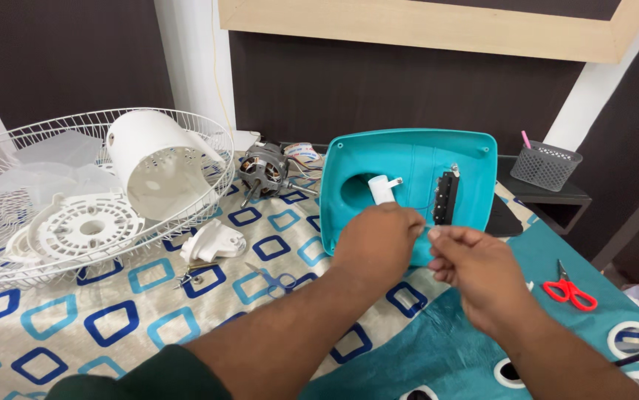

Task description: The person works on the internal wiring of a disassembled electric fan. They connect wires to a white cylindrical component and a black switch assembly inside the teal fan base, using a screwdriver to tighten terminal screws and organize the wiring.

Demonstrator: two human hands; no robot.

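A teal plastic fan base (408, 159) stands tilted on its edge, its hollow underside facing me, with a white tube and a black switch block (445, 198) inside. My left hand (375, 241) and my right hand (475, 270) meet in front of it. Both pinch a small thin whitish piece (426, 230) between their fingertips, near the switch block. What the piece is cannot be told.
A white wire fan guard (8, 244) at left holds a white motor cover (153, 163) and a round plastic part (86, 226). A bare motor (264, 170), a white bracket (212, 243), screws, blue-handled scissors (275, 279), red scissors (570, 290), tape rolls (634, 339) and a grey basket (545, 164) lie about.
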